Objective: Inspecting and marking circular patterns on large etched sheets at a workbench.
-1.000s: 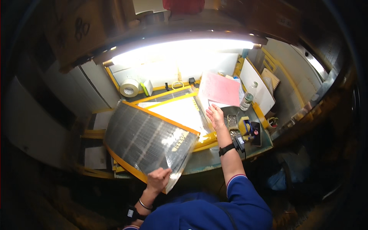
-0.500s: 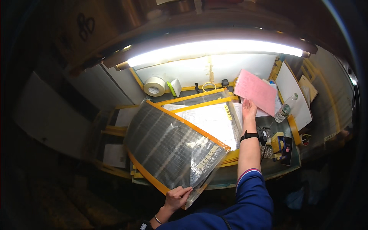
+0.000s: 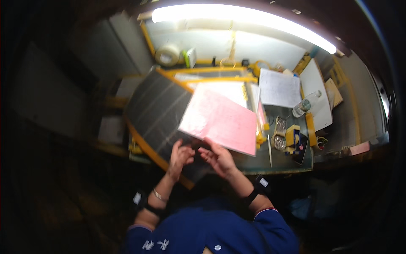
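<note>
A pink sheet in a clear sleeve lies slanted across the papers and a large dark clear-fronted bag with orange edge strips. My right hand is at the sheet's lower edge, fingers apart, with a fingertip touching or just under that edge. Close to its left is my left hand, over the dark bag, its fingers spread and holding nothing. Both hands are somewhat smeared by motion. White printed papers show behind the pink sheet.
A white sheet lies at the back right, near a clear bottle. Right of the pink sheet are a white pen, a yellow-and-blue tape dispenser and a dark phone. A tape roll stands at the back left.
The pink sheet has come from the back right to the middle, over the bag. My right hand has drawn back with it. My left hand has let go of the bag's lower corner.
</note>
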Demonstrator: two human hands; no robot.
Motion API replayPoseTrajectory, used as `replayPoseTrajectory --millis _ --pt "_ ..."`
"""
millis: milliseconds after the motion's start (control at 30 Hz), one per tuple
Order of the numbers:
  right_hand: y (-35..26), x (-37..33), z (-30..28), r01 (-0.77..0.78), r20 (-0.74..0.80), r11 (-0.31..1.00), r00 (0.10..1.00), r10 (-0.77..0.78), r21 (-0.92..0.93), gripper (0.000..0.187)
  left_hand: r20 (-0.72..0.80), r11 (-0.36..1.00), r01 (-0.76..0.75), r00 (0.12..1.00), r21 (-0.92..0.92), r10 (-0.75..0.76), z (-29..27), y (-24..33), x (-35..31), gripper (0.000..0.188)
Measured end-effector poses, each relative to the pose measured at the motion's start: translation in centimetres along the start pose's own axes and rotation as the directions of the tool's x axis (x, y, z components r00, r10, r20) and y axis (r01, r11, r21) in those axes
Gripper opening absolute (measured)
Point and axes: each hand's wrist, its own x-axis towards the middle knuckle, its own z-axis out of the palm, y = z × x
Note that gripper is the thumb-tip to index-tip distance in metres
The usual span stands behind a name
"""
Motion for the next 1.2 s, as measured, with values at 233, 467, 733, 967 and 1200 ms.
replayPoseTrajectory --millis 233,467,733,967,1200 --pt "2.5 -6.8 -2.7 -0.306 -0.011 0.825 0.940 0.342 -0.475 0.041 -0.375 0.943 -0.128 0.895 0.306 0.243 -5.3 -5.2 0.1 0.024" --pt "0.7 -11.4 -9.5 0.017 -0.450 0.816 0.828 -0.335 -0.577 0.068 0.027 0.894 -0.425 0.905 0.142 0.425 -3.9 2.9 -3.3 0.023" --pt "1.5 -15.5 -8.4 -0.010 -0.112 0.992 0.994 -0.005 -0.129 0.037 0.266 0.813 -0.571 0.806 0.116 0.528 1.0 7.4 -3.8 0.024" --pt "0.4 -17.5 -8.2 0.244 -0.298 0.925 0.896 -0.330 -0.291 0.007 0.244 0.884 -0.334 0.934 0.327 0.263 1.3 6.3 -2.6 0.028" --pt "-2.0 -21.7 -13.6 0.362 -0.475 0.829 0.690 -0.546 -0.426 0.007 0.376 -0.006 -0.414 0.820 0.910 0.432 1.5 -6.9 -4.5 0.089"
